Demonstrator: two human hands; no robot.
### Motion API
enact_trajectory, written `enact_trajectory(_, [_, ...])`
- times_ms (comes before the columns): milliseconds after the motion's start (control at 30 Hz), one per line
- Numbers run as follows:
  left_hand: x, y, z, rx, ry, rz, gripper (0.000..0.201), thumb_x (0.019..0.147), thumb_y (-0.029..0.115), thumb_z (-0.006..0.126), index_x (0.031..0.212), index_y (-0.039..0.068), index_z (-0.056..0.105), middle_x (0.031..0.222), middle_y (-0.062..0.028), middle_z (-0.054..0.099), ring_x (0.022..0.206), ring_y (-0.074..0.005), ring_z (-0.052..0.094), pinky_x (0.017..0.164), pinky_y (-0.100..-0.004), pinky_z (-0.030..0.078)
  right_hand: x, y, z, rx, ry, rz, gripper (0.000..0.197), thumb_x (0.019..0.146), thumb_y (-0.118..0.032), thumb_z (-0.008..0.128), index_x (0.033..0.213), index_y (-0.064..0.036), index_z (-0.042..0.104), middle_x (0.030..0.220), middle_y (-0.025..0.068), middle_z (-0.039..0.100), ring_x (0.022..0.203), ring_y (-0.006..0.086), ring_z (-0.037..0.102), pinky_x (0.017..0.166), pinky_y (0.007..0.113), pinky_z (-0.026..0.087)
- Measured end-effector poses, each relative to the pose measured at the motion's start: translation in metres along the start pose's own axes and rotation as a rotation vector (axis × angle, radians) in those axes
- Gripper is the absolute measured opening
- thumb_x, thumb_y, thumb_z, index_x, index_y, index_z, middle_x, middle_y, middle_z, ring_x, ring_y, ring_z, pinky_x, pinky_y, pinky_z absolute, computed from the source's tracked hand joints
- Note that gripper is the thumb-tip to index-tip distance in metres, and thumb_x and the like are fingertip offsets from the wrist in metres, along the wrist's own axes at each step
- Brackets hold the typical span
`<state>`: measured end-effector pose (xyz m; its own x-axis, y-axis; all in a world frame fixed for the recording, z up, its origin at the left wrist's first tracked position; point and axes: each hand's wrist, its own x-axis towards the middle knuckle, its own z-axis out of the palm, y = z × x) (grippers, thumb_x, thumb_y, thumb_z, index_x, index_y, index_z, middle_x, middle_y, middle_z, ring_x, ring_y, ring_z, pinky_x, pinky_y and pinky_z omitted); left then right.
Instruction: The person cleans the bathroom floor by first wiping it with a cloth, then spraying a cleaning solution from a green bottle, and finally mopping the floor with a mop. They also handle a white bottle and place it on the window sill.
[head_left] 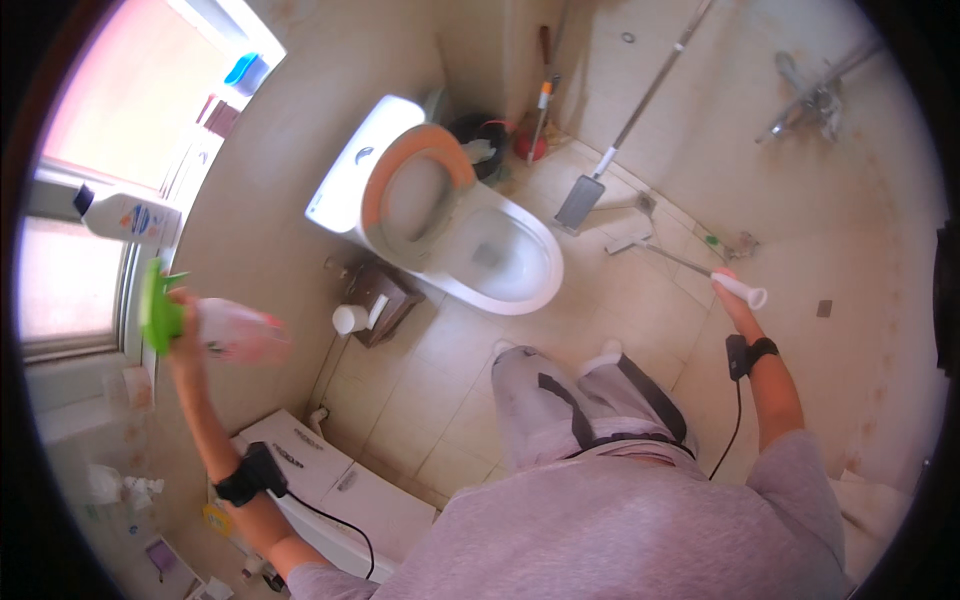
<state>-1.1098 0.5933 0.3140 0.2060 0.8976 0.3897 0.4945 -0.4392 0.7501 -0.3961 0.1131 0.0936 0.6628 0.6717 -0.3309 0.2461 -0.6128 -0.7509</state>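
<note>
At the far left we see a white bottle [130,217] with a dark cap, standing by the window. Just beside it is the spray bottle [240,332], held up in the left hand [183,318]; the fingers appear closed around its neck, below the green head, but blur keeps us from telling whether one rests on the trigger. Below, a white cabinet [385,505] stands along the wall. Next we note a white roll [350,320] at a small brown stand [392,300], then the toilet [545,255], its lid and orange-covered seat raised. Behind the toilet are a dark bin [492,165] and a red plunger [530,149]. Farther right, a long-handled mop [580,203] has its flat grey head low, near the wall. A T-shaped tool [680,262] slants across the tiled floor [600,308], its pale handle in the right hand [737,311], whose fingers are curled around the grip; we cannot tell whether its head touches the tiles. At upper right we find a wall tap [822,108].
</note>
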Motion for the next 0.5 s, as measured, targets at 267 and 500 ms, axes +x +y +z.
enact_trajectory(267, [-0.082, 0.153, 0.379, -0.743, -0.790, -0.434, 0.051, 0.069, 0.003, 0.057, 0.118, 0.005, 0.045, 0.098, -0.0058, 0.055, 0.091, -0.0150, 0.051, 0.074, -0.0270, 0.042, 0.009, 0.062, -0.050, 0.052, 0.096, -0.036, 0.027, 0.079, -0.011, 0.060, 0.105, -0.0085, 0.055, 0.093, -0.0006, 0.056, 0.086, 0.0095, 0.052, 0.075, 0.023, 0.043])
enact_trajectory(500, [-0.131, 0.231, 0.656, -0.709, -1.045, -0.251, 0.058, 0.070, -0.007, 0.051, 0.124, 0.009, 0.039, 0.116, -0.0040, 0.046, 0.101, -0.0191, 0.052, 0.078, -0.0289, 0.042, 0.000, 0.145, -0.124, 0.032, 0.098, -0.299, 0.027, 0.078, -0.007, 0.060, 0.105, -0.0045, 0.056, 0.105, 0.0062, 0.058, 0.095, 0.0126, 0.053, 0.081, 0.025, 0.042])
